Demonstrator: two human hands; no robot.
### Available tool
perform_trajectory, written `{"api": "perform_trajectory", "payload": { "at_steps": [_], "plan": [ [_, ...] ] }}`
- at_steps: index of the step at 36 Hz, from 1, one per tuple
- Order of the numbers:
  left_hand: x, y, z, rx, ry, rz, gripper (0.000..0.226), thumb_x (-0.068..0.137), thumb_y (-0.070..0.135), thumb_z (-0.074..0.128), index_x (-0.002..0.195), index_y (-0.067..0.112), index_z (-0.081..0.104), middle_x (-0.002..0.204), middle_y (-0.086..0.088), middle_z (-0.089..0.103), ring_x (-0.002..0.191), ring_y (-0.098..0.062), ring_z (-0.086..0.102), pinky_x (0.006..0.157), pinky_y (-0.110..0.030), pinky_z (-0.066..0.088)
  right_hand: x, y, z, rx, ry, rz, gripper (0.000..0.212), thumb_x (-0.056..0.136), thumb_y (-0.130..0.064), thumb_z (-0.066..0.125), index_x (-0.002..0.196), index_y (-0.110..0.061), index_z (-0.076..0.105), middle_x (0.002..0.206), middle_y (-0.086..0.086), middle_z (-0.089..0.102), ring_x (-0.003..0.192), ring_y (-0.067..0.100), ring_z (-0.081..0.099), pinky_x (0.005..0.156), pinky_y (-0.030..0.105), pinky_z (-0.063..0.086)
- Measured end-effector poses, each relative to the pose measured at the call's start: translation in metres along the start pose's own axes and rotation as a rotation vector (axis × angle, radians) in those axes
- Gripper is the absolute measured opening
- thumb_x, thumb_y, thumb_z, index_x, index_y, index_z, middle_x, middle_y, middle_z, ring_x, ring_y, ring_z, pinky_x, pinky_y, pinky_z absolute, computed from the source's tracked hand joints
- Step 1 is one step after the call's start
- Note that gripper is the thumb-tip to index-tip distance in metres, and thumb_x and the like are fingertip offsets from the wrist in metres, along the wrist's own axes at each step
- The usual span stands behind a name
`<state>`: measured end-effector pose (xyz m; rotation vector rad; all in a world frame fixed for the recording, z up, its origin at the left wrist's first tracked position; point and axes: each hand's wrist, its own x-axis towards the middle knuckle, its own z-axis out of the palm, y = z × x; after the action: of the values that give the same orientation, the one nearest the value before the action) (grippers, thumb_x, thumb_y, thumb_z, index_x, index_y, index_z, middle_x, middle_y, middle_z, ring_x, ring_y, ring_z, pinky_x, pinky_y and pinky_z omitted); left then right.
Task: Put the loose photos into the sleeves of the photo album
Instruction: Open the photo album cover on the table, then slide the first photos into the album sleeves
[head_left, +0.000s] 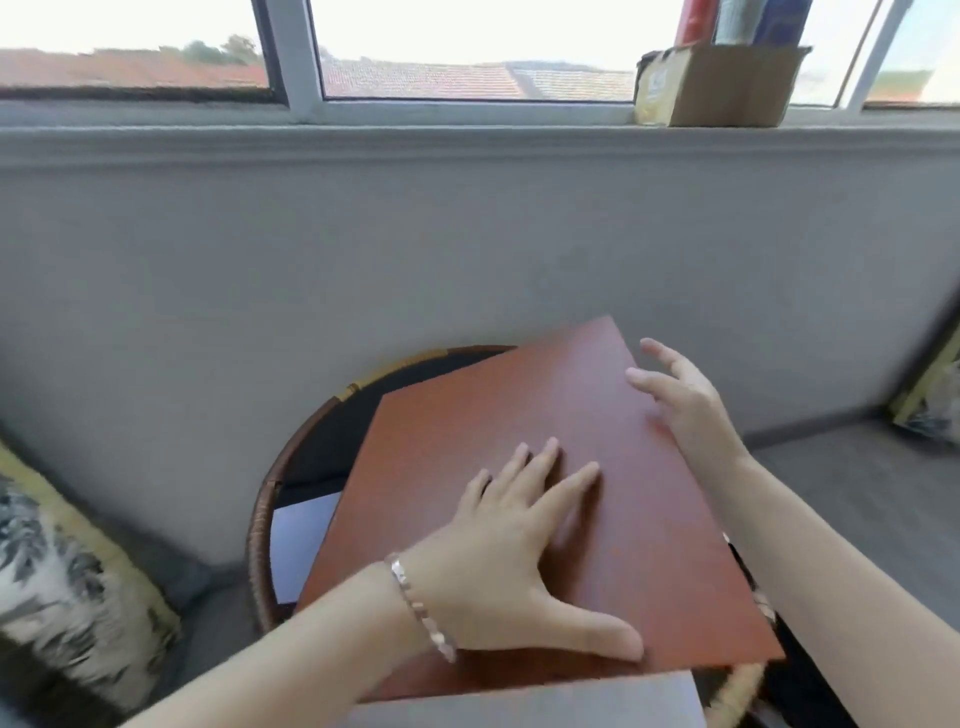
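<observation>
I can read no writing anywhere: the cardboard box (727, 88) on the sill (363, 135) has yellow print on its left side, too blurred to make out. Coloured rolls (748, 21) stand in it.

The album (467, 431) is closed, with a plain red-brown cover and no title. It lies askew over most of the round table (260, 519), its far corner past the table's far edge.

My left hand (509, 561) lies flat on the cover, fingers spread and straight, with a bracelet (415, 603) at the wrist. My right hand (680, 400) is at the album's right edge, fingers loose and holding nothing; I cannot tell whether it touches.

A pale sheet (298, 540) shows from under the album at the table's left edge. The table has a woven rim and a dark top, and stands against a grey wall (415, 234) under a window. A leaf-print cushion (62, 561) sits to the left.
</observation>
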<state>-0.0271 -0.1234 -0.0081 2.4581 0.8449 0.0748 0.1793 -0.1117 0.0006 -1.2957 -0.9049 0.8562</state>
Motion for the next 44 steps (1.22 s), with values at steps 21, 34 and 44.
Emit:
{"api": "perform_trajectory", "payload": {
  "at_steps": [21, 34, 44],
  "plan": [
    [-0.119, -0.046, -0.062, -0.077, 1.57, -0.082, 0.04, 0.093, 0.005, 0.052, 0.129, 0.014, 0.036, 0.11, 0.02, 0.052, 0.097, 0.018, 0.052, 0.079, 0.003, 0.038, -0.075, 0.004, 0.175, -0.832, -0.806, -0.494, 0.074, 0.089, -0.051, 0.051, 0.148, -0.037, 0.008, 0.156, -0.014, 0.008, 0.142, 0.008, 0.016, 0.113, 0.031, 0.02],
    [-0.191, -0.217, -0.003, -0.85, 1.638, -0.911, 0.05, 0.077, 0.004, 0.07, 0.12, -0.006, 0.046, 0.116, -0.016, 0.059, 0.104, -0.029, 0.06, 0.081, -0.033, 0.046, -0.088, 0.079, 0.237, -1.234, -1.009, -0.581, 0.068, 0.091, -0.061, 0.034, 0.149, -0.033, 0.011, 0.159, -0.001, -0.003, 0.145, 0.016, -0.006, 0.115, 0.032, -0.002],
    [-0.148, -0.19, 0.017, -0.522, 1.035, -1.232, 0.068, 0.087, 0.018, 0.06, 0.143, 0.01, 0.024, 0.15, -0.018, 0.008, 0.135, -0.033, 0.018, 0.101, -0.041, 0.03, -0.076, 0.065, 0.184, -1.134, -1.026, -0.481, 0.048, 0.094, -0.042, 0.048, 0.139, -0.025, 0.042, 0.15, -0.008, 0.032, 0.138, 0.005, 0.024, 0.105, 0.017, 0.021]
  ]
}}
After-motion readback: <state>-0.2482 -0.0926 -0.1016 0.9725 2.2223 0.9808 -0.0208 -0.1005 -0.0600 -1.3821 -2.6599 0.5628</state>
